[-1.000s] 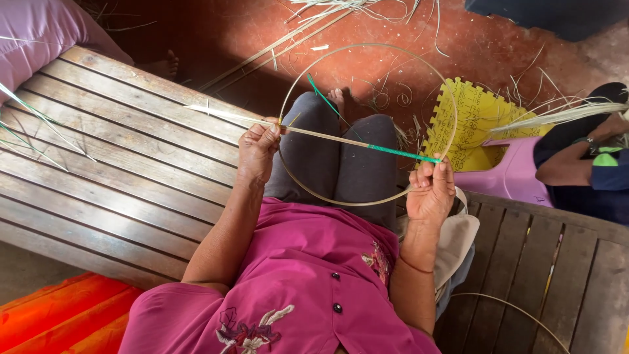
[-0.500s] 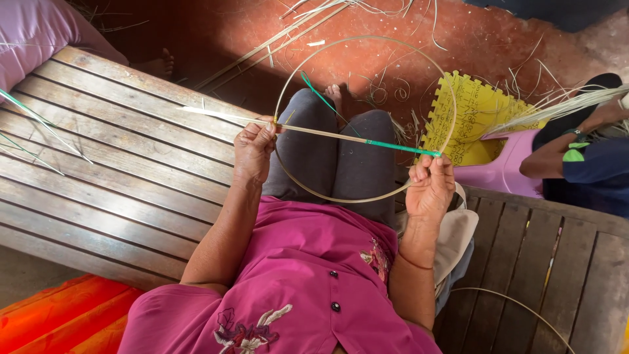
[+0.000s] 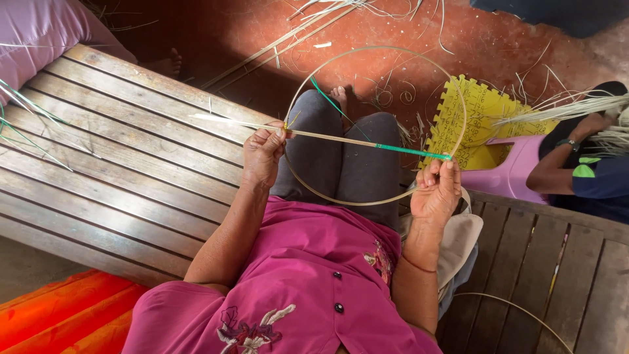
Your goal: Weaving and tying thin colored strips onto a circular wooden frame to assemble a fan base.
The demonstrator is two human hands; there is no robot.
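Observation:
I sit on a wooden slat bench with a thin round cane hoop held upright over my knees. My left hand pinches the hoop's left side together with one end of a pale strip laid across the ring. My right hand grips the hoop's right side, where the strip's green end meets it. A second green strip slants down behind the ring.
Another person's arm works pale fibres at the right, beside a pink plastic stool and a yellow foam mat. Loose strips litter the red floor. An orange cloth lies at bottom left; another hoop at bottom right.
Both hands keep their hold on the hoop and strip, almost unmoved. The other person's arm at the right has shifted its bundle of fibres.

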